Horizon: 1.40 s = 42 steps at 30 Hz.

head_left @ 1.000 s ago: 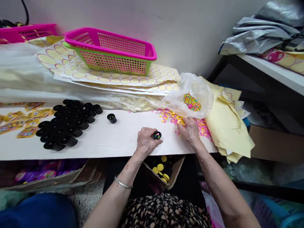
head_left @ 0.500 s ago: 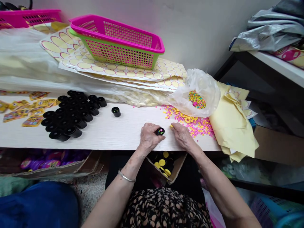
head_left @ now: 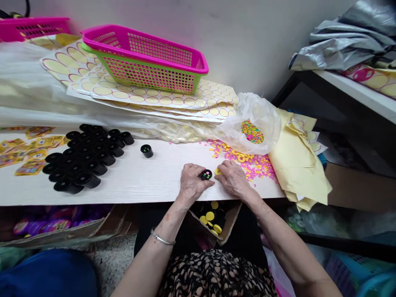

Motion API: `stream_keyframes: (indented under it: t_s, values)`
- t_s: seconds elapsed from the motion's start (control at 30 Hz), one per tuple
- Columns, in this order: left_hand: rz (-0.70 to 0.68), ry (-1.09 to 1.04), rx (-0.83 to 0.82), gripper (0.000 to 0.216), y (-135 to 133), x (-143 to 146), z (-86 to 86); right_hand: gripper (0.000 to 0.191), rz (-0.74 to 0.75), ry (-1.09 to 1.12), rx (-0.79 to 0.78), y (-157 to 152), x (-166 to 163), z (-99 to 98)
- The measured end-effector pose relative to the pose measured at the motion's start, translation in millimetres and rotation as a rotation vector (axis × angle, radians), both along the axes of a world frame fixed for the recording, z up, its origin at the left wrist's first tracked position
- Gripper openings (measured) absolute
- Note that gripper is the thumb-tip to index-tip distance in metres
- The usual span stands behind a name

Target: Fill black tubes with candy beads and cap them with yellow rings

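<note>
My left hand (head_left: 192,181) is closed around a small black cup (head_left: 206,175) at the table's front, its mouth tilted up and several coloured bits inside. Just right of it, my right hand (head_left: 232,178) pinches a small yellow ring-like piece (head_left: 218,171); its exact shape is partly hidden by the fingers. Pink and yellow beads (head_left: 258,167) lie scattered beyond and beside my right hand, with yellow rings (head_left: 243,157) among them. A single black cup (head_left: 147,151) with bits in it stands upright farther left.
Many black cups (head_left: 88,154) cluster at left, beside colourful packets (head_left: 31,159). A plastic bag of beads (head_left: 252,131) sits behind the scattered ones. Stacked baskets (head_left: 148,68) rest on sticker sheets at the back. Below the table edge is a carton (head_left: 230,227) with yellow caps (head_left: 210,216).
My right hand has moved left, bringing the yellow piece closer to the black cup. My left hand keeps its hold on the cup. The whole view has shifted slightly.
</note>
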State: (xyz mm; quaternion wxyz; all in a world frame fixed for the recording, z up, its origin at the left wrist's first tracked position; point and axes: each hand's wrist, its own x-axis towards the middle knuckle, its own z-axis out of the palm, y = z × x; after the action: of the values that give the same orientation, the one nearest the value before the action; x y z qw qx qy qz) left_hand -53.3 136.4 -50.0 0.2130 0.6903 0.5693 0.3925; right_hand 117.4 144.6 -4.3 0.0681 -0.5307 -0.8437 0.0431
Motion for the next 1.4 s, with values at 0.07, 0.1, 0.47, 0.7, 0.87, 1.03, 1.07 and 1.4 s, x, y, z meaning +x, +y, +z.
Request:
stream_keyframes:
  t_s: [0.07, 0.1, 0.47, 0.7, 0.87, 1.03, 1.07, 1.4]
  values:
    - [-0.024, -0.001, 0.029, 0.030, 0, 1, 0.6, 0.019, 0.009, 0.169, 0.046, 0, 0, 0.4]
    - [-0.034, 0.002, 0.038, 0.028, 1, 1, 0.5, 0.021, 0.034, 0.250, 0.062, -1, -1, 1.9]
    - [-0.069, -0.003, -0.016, 0.009, 1, 0, -2.8, 0.015, 0.170, 0.034, -0.006, -10, -29, 24.7]
    - [0.011, -0.622, -0.286, 0.023, -1, -8, 11.6, 0.017, 0.149, -0.008, 0.010, -9, -33, 26.4]
    - [-0.053, -0.650, -0.362, 0.028, -3, 0, 17.5, 0.016, 0.031, 0.146, 0.081, -12, -31, 14.5]
    - [0.019, -0.597, -0.319, 0.027, -5, 4, 17.7, 0.034, -0.235, 0.541, 0.187, -31, -34, -5.3]
    - [0.025, -0.597, -0.322, 0.028, -5, 5, 18.0, 0.037, -0.320, 0.681, 0.140, -36, -36, -9.2]
    - [0.063, -0.581, -0.352, 0.029, -6, 11, 23.3, 0.051, -0.639, 1.617, -0.868, -30, -62, -18.3]
